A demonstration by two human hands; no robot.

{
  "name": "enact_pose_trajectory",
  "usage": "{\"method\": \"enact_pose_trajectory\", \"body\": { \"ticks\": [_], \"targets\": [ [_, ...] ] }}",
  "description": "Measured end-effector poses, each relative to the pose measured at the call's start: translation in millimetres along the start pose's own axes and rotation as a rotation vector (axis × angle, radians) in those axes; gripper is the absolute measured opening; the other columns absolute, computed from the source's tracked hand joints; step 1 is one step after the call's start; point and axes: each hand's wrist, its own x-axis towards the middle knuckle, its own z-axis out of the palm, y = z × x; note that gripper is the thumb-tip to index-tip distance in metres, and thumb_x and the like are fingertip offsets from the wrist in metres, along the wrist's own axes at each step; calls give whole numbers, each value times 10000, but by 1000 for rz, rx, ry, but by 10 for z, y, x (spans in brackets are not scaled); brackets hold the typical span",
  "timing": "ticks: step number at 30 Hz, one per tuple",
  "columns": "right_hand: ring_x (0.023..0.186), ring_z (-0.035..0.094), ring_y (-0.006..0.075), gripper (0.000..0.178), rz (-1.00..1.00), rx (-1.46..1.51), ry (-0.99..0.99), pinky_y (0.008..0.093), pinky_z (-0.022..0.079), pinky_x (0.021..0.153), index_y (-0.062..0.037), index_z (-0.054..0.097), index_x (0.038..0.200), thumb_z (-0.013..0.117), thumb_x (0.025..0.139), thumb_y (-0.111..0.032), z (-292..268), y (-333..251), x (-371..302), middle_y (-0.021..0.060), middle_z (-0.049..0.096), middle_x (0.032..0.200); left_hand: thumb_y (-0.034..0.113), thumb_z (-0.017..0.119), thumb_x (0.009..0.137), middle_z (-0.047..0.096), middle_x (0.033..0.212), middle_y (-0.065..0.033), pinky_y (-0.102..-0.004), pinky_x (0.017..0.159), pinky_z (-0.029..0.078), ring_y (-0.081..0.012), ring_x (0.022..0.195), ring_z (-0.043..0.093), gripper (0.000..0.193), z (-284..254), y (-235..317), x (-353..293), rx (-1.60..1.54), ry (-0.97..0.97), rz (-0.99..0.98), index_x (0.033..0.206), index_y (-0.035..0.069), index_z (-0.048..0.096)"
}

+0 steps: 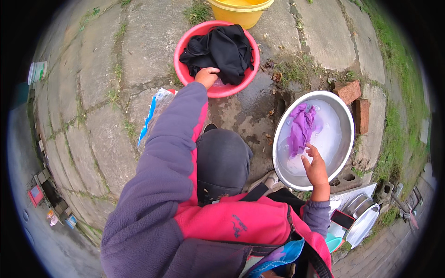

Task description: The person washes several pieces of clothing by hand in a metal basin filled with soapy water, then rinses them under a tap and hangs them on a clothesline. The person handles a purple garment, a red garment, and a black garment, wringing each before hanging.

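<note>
At the far middle, a red plastic basin [180,61] holds a bunched black garment [225,51] and a little water. My left hand [207,77] reaches over the basin's near rim and grips the garment's near edge; most of its fingers are hidden. To the right, a silver metal basin [345,153] contains cloudy, sudsy water with a wet purple cloth [302,127] partly sunk in it. My right hand [316,169] hovers over this basin's near side, fingers apart and holding nothing, just short of the cloth's lower end.
Beyond the red basin stands a yellow bucket [238,16]. Bricks [354,99] lie against the metal basin's right side. A blue-and-white plastic packet [153,113] rests left of my arm. Nearer right are a dark phone [342,219], metal pots [361,206] and a hollow block [345,180].
</note>
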Motion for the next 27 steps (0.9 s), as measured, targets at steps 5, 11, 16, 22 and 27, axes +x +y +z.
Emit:
{"method": "enact_pose_trajectory", "body": {
  "ticks": [5, 11, 16, 22, 27],
  "targets": [
    [1078, 619, 361, 512, 25, -2, -21, 431, 487, 924, -112, 486, 1337, 689, 867, -115, -4, 27, -22, 203, 651, 1138, 107, 690, 768, 626, 1150, -167, -429, 937, 503, -356, 1045, 633, 274, -192, -290, -55, 775, 416, 255, 1034, 42, 701],
    [1069, 621, 363, 495, 37, -11, -26, 428, 490, 906, -102, 495, 1327, 685, 871, -129, 70, 74, -20, 201, 652, 1124, 342, 745, 834, 605, 1199, -181, -431, 928, 521, -352, 1100, 626, 480, -135, 4, 248, 717, 471, -230, 1176, 41, 594],
    [1046, 635, 336, 470, 67, -52, -80, 407, 494, 898, -104, 508, 1317, 679, 879, -129, 95, 104, -87, 181, 664, 1089, 292, 728, 832, 638, 1079, -173, -423, 884, 514, -338, 1019, 635, 291, -319, -259, 327, 656, 438, -35, 1002, 59, 691],
    [1053, 605, 394, 468, -32, -43, -8, 449, 477, 894, -64, 515, 1294, 680, 863, -146, -3, 31, -114, 218, 641, 1104, 215, 729, 842, 630, 951, -97, -364, 819, 491, -257, 902, 616, 178, -580, -120, -16, 297, 668, 431, 880, 44, 699],
    [1066, 605, 386, 506, -124, -18, 58, 442, 476, 912, -59, 492, 1328, 682, 866, -141, -40, -102, -243, 232, 637, 1114, 151, 570, 988, 655, 1057, -21, -333, 923, 480, -126, 994, 611, 47, -755, 955, -728, -665, 249, 339, 993, 113, 597]
  ]
}}
